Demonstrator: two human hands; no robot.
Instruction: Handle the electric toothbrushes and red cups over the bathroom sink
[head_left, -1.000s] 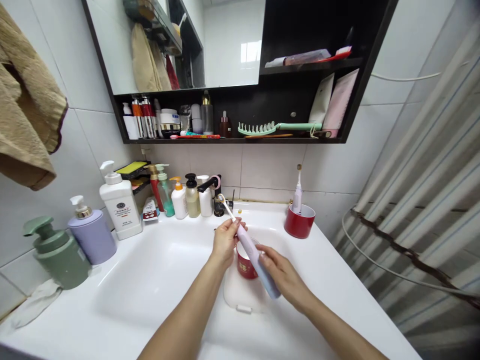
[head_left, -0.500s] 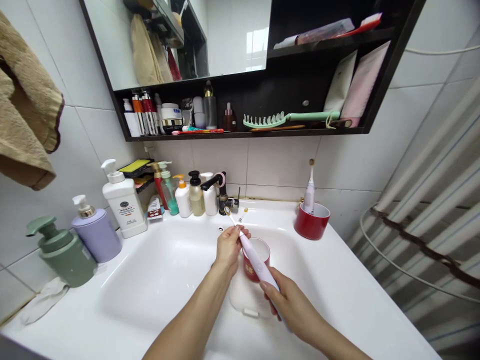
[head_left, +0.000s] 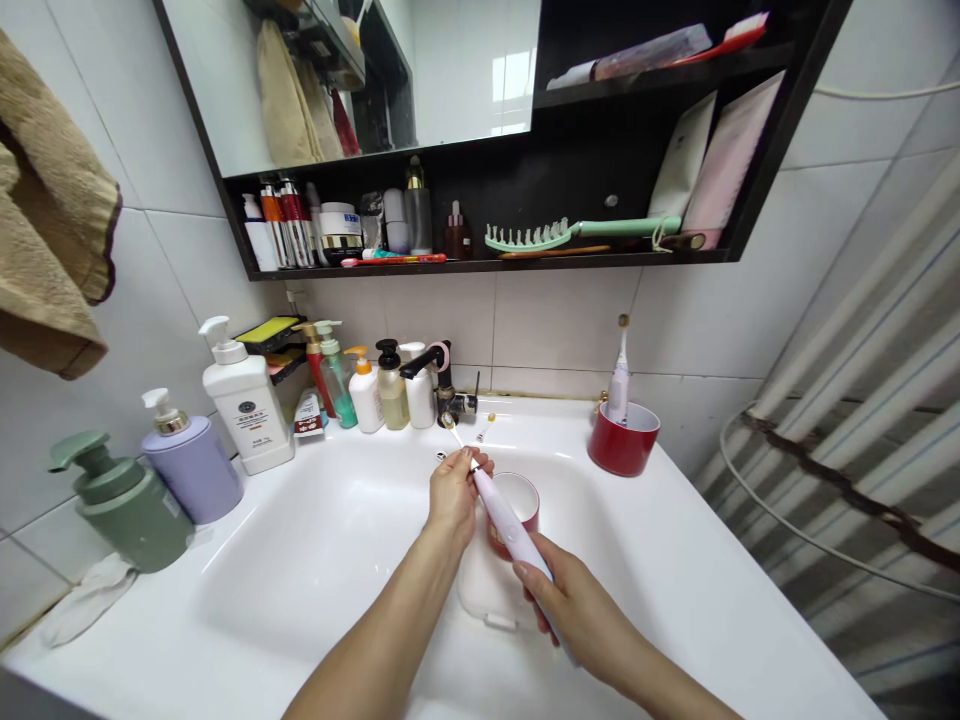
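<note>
Both hands hold a pale lilac electric toothbrush [head_left: 505, 515] slanted over the white basin [head_left: 315, 560]. My right hand [head_left: 577, 610] wraps round its lower handle. My left hand [head_left: 454, 492] pinches the thin neck near the top, fingers closed. The brush head points up toward the black tap [head_left: 435, 372]. Right behind the toothbrush, a red cup [head_left: 517, 505] with a white inside stands on a white tray [head_left: 480, 600] inside the basin.
A second red cup [head_left: 622, 445] with another electric toothbrush stands at the back right rim. Pump bottles [head_left: 240, 400] line the left and back edge. A dark shelf [head_left: 480, 262] with a green comb hangs overhead. A brown towel [head_left: 45, 250] hangs at the left.
My right hand slid down the handle toward me; the toothbrush sits a little lower over the cup. The camera shifted, so the shelf and cups moved right in the picture.
</note>
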